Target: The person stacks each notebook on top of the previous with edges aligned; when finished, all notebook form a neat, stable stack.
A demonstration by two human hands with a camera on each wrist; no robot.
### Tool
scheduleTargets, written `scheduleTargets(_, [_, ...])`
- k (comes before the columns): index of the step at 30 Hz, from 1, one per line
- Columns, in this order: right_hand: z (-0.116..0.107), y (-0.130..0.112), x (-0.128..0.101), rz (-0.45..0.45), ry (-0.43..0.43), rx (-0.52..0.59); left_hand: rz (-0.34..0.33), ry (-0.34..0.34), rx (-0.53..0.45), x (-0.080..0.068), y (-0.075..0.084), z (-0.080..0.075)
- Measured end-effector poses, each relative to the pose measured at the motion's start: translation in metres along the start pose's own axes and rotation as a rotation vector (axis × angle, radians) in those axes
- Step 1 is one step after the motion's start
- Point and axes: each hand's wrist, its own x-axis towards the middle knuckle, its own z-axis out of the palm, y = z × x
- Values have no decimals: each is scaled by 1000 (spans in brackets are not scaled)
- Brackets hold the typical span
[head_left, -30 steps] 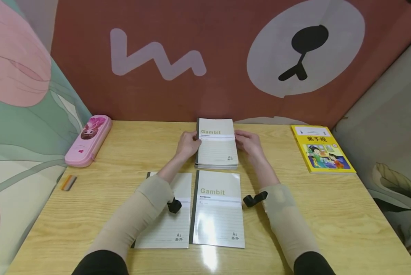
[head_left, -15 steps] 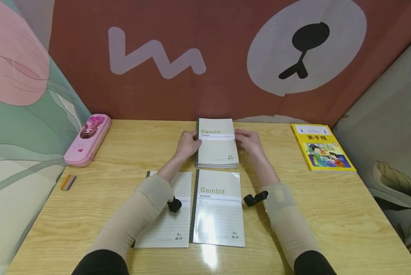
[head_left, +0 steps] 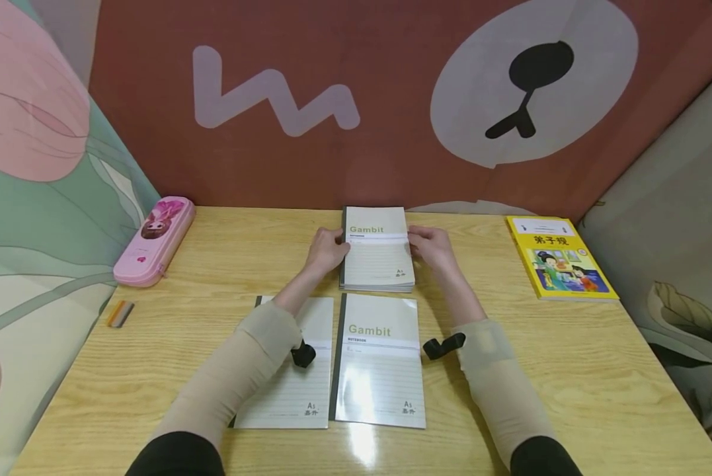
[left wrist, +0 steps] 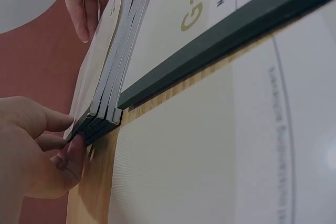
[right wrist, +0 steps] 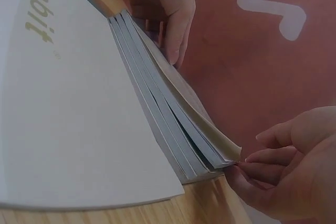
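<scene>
Notebook stack (head_left: 377, 254) at centre frame, far side of table (head_left: 570, 357); left hand (head_left: 327, 249) pinching its spine edge, right hand (head_left: 430, 246) fingertips (right wrist: 252, 165) lifting top cover's corner.

Bright overhead light glares off the near notebook (head_left: 378, 360); wrist views soft, edges warped

Head view looks down from above; both wrist views closely share the notebook stack (head_left: 377, 254).
</scene>
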Motion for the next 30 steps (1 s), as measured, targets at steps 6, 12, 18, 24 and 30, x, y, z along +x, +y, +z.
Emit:
scheduleTargets(6, [0,0,-2,-7,-25,4,-8,9,-20,0,0,-1])
scheduleTargets(12, [-1,-2,-4,-7,-57,-4,-46,-9,-84,-6,8,-5])
scheduleTargets(18, [-3,-3,-4,19,-76,-36,-62,-37,-128,-11,14,-6])
scheduleTargets(24, [-3,-2,-5,-4,-87,-40,-81,-51,-139,-13,16,-5])
scheduleTargets(30, [-2,-3,-4,6,-88,-26,-82,-43,-151,-13,16,-6])
